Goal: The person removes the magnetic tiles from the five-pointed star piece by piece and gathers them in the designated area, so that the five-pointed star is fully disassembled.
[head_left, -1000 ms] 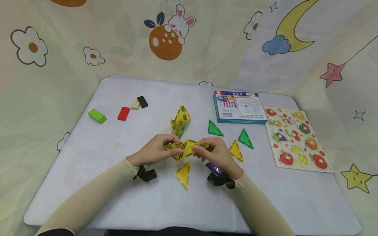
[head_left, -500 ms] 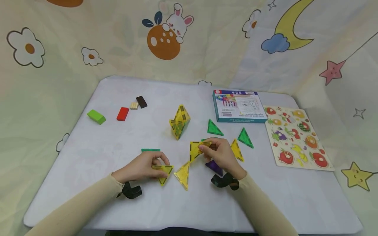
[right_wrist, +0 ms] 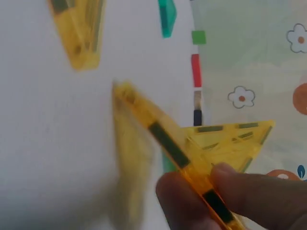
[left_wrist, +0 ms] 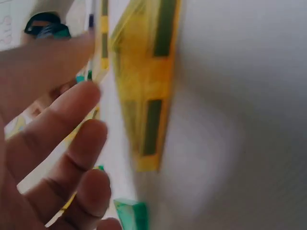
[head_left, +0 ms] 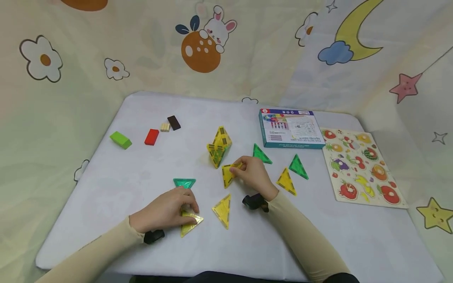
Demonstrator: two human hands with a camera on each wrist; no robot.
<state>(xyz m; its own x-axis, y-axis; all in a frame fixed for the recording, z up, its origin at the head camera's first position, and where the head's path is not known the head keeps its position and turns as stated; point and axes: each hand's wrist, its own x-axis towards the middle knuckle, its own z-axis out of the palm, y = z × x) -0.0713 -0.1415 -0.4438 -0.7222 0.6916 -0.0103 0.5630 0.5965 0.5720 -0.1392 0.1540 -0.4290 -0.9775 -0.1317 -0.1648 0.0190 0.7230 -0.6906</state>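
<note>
My right hand pinches a yellow triangular magnetic tile between thumb and finger. In the right wrist view this held tile is tilted, one corner close to the white surface. My left hand is over another yellow triangular tile lying on the table; in the left wrist view its fingers are spread beside the blurred tile, not round it. Between the hands lies a third yellow tile. Beyond them stands a joined shape of yellow tiles. A teal-green tile lies by the left hand.
Two green tiles and a yellow tile lie right of the right hand. Further back are a boxed set and a fruit puzzle board. Green, red, wooden and dark blocks sit at the back left.
The hands have moved apart from a shared hold on yellow tiles. The left hand has carried one tile down to the left and let go of it; the right keeps its tile, slightly further forward.
</note>
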